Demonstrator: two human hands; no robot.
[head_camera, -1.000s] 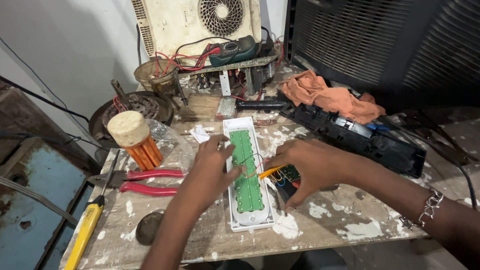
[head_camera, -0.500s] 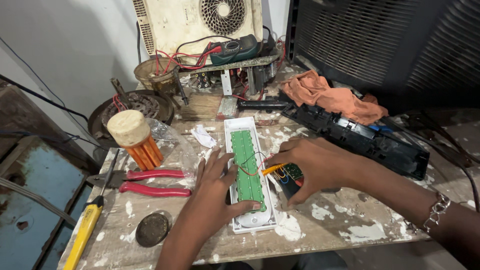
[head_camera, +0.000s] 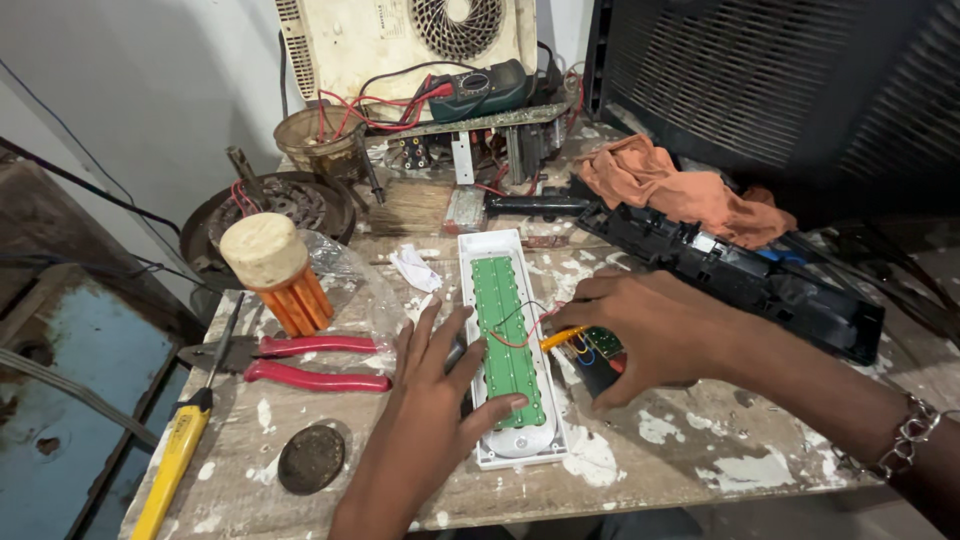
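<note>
A long white housing (head_camera: 480, 250) lies lengthwise on the workbench with a green circuit strip (head_camera: 505, 330) inside it. My left hand (head_camera: 435, 375) rests flat against its left side, thumb across the near end of the green strip. My right hand (head_camera: 650, 325) sits at its right side, fingers pinching an orange-tipped part (head_camera: 560, 338) joined to red and black wires (head_camera: 520, 330). A small dark board (head_camera: 600, 350) with coloured wires lies under that hand.
Red-handled pliers (head_camera: 310, 362), a yellow-handled tool (head_camera: 175, 455), a round dark disc (head_camera: 310, 458) and an orange tool set with a cream cap (head_camera: 275, 270) lie left. An orange rag (head_camera: 680, 190), a black casing (head_camera: 760, 290), a multimeter (head_camera: 480, 90) and a brush (head_camera: 420, 205) sit behind.
My left hand has slid toward me along the housing, from over the green strip's middle to its near end. The right hand stays at the wires.
</note>
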